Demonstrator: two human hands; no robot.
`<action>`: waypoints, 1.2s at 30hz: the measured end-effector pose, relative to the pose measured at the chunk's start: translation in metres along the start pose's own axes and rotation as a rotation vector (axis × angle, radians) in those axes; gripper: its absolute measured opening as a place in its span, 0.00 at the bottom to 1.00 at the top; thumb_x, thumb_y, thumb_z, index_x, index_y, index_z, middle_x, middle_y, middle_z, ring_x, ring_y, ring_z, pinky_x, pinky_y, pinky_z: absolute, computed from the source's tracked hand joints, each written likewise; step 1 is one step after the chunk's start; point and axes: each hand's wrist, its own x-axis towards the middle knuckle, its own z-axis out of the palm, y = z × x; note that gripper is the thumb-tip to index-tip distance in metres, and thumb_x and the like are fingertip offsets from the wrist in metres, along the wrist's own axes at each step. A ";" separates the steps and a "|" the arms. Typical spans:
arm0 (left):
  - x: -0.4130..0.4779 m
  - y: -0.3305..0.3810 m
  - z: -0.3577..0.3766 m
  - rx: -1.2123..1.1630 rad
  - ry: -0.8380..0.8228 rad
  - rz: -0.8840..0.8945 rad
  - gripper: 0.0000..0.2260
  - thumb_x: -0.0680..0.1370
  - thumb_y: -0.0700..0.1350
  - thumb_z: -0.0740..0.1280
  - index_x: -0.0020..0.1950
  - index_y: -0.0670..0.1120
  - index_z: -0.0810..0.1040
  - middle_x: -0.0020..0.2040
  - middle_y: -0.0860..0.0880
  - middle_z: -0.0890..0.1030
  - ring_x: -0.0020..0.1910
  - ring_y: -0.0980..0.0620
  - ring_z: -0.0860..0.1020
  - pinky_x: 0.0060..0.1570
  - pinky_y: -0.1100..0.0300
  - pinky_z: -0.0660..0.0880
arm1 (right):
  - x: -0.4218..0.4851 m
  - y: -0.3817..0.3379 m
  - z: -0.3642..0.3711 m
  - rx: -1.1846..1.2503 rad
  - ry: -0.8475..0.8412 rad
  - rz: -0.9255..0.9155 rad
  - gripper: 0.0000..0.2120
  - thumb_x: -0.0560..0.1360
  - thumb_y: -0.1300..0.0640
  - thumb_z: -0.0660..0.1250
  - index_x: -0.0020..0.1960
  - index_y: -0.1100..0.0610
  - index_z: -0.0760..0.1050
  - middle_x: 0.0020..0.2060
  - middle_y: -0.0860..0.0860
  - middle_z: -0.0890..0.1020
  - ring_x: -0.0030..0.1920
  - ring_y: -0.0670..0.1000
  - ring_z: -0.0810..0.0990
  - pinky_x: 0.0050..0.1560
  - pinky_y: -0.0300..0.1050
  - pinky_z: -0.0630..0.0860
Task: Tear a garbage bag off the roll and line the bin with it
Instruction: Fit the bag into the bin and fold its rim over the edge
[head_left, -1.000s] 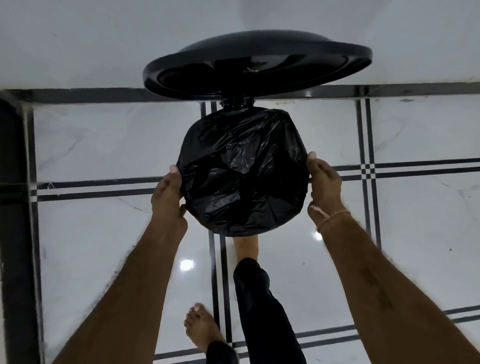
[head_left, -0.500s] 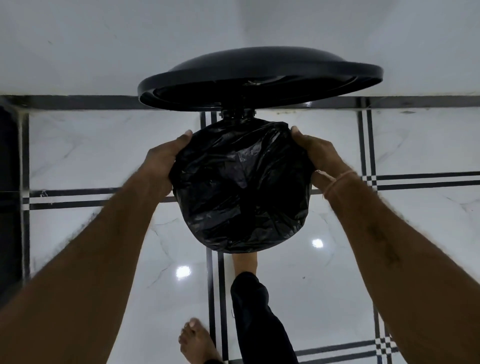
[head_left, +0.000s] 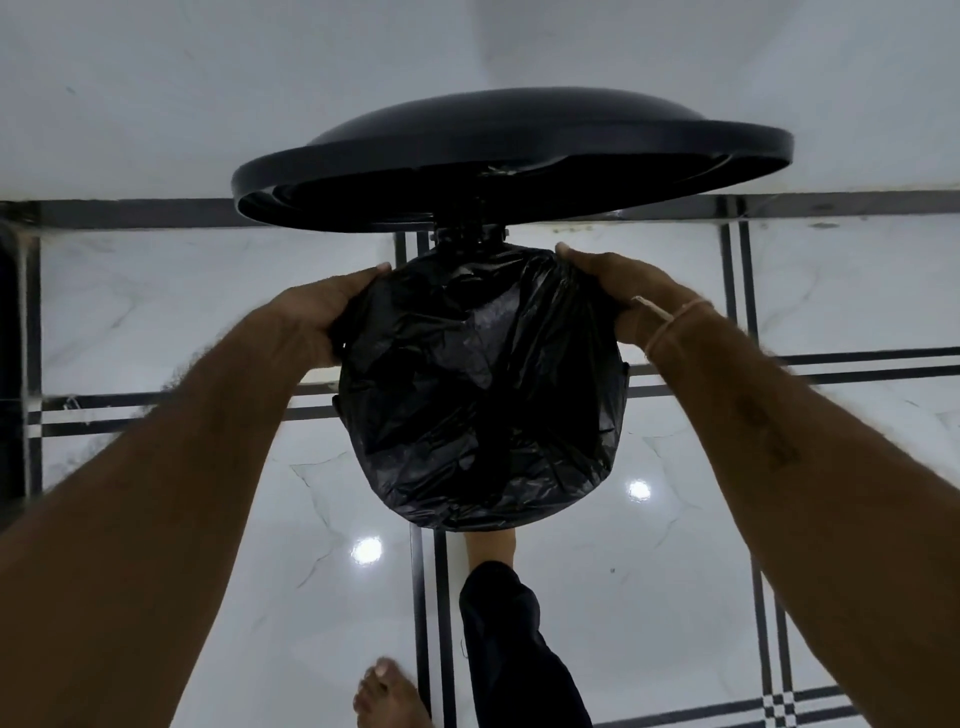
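Both arms reach out in front. The left hand (head_left: 317, 317) and the right hand (head_left: 618, 291) each grip one side of the black bag (head_left: 483, 395), thumbs on top.

From my station I see a glossy white marble floor (head_left: 182, 322), crossed by paired black inlay stripes (head_left: 857, 366) that run both ways and meet in small grids. Two bright light reflections (head_left: 367, 550) sit on the polish. A black bin (head_left: 470, 236) stands on it near the far wall, its mouth covered by a garbage bag (head_left: 478, 389), lid (head_left: 519, 130) raised. One bare foot (head_left: 389, 696) is planted on the tiles at the bottom edge; another foot (head_left: 491, 545) sits right against the bin's near side, and I cannot tell whether it rests on the floor.
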 end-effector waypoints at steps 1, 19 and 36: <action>0.000 -0.001 0.000 0.022 -0.004 -0.008 0.14 0.70 0.58 0.77 0.41 0.47 0.86 0.47 0.47 0.88 0.39 0.51 0.85 0.47 0.56 0.83 | 0.001 0.000 0.000 -0.012 -0.005 0.007 0.14 0.80 0.49 0.71 0.43 0.59 0.81 0.38 0.53 0.84 0.37 0.51 0.84 0.44 0.46 0.86; -0.054 -0.077 0.012 -0.118 0.099 0.504 0.13 0.85 0.49 0.63 0.64 0.46 0.83 0.61 0.44 0.85 0.63 0.44 0.82 0.64 0.50 0.78 | -0.090 0.081 0.079 -0.770 0.092 -0.803 0.11 0.79 0.43 0.68 0.58 0.45 0.83 0.50 0.43 0.86 0.51 0.46 0.84 0.57 0.47 0.81; -0.056 -0.081 0.020 -0.219 0.112 0.573 0.13 0.85 0.46 0.63 0.60 0.41 0.83 0.59 0.37 0.84 0.56 0.46 0.83 0.63 0.48 0.79 | -0.086 0.083 0.115 -0.946 0.250 -0.745 0.16 0.82 0.41 0.61 0.61 0.47 0.81 0.57 0.47 0.85 0.58 0.52 0.82 0.61 0.46 0.76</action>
